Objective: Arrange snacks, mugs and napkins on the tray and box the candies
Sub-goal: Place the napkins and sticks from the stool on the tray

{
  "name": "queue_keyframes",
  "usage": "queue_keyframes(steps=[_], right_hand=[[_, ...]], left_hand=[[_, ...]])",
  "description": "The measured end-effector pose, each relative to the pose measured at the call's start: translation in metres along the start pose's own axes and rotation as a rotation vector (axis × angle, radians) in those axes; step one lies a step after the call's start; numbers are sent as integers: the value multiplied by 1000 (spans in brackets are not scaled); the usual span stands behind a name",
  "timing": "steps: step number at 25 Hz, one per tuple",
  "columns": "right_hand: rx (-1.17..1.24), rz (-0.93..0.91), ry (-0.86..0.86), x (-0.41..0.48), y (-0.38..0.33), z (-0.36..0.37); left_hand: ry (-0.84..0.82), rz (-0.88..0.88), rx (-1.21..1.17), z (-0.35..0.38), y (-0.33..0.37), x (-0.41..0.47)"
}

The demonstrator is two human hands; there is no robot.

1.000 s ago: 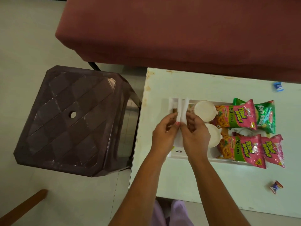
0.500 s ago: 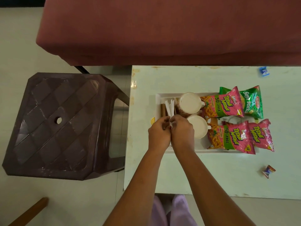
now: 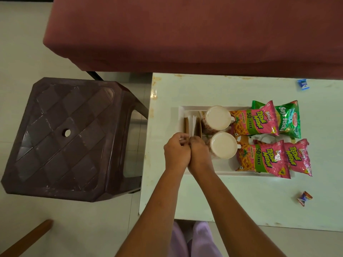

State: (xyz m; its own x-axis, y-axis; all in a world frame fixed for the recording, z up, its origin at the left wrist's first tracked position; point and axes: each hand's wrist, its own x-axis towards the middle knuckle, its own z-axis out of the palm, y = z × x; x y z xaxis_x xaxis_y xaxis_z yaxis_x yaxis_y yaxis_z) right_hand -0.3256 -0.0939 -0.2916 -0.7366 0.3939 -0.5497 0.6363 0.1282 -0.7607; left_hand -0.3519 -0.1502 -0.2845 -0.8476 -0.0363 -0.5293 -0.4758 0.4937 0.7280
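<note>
**A:** Napkins (image 3: 192,125) first: left end of the tray (image 3: 228,172), standing on edge in a brown holder (image 3: 186,127).

**B:** Both hands are on them. The left grip (image 3: 177,153) is narrow and pinches a white edge at the near end. The right grip (image 3: 199,154) is curled close against that same end, pinching there too, I'd judge.

**A:** Which way do they run?

**B:** The long axis points away from the person. The near end is at the fingers, and the far end fans slightly right, toward the mugs (image 3: 217,117).

**A:** So what's the score?

**B:** Two mugs are on the tray, just beside the holder. Four packets (image 3: 258,121) are laid right of them, the outer pair reaching past the right rim. I'd call the napkins nearly settled.

**A:** And what's left?

**B:** The candies. A blue one (image 3: 303,84) sits far right on the bench (image 3: 204,89), and a wrapped one (image 3: 304,198) near right. Both are loose and well apart from the tray. There's no box in view, so I'd say that half hasn't begun.
</note>
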Motion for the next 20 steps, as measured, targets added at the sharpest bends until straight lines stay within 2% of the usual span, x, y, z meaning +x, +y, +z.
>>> queue_keyframes(steps=[3, 6, 9, 13, 17, 20], right_hand=[[-34, 60, -54, 3, -1, 2], [-187, -13, -22, 6, 5, 2], [-236, -92, 52, 0, 10, 4], [-204, -165, -13, -12, 20, 3], [-387, -204, -7, -25, 16, -11], [-381, -211, 3, -38, 14, -28]], left_hand=[[6, -8, 10, -1, -3, -2], [-8, -29, 3, -2, -6, -3], [-13, -34, 12, -3, -5, -4], [-2, -36, -14, -2, -5, -11], [18, -24, -30, 2, -4, -21], [59, 25, -50, 6, -3, -33]])
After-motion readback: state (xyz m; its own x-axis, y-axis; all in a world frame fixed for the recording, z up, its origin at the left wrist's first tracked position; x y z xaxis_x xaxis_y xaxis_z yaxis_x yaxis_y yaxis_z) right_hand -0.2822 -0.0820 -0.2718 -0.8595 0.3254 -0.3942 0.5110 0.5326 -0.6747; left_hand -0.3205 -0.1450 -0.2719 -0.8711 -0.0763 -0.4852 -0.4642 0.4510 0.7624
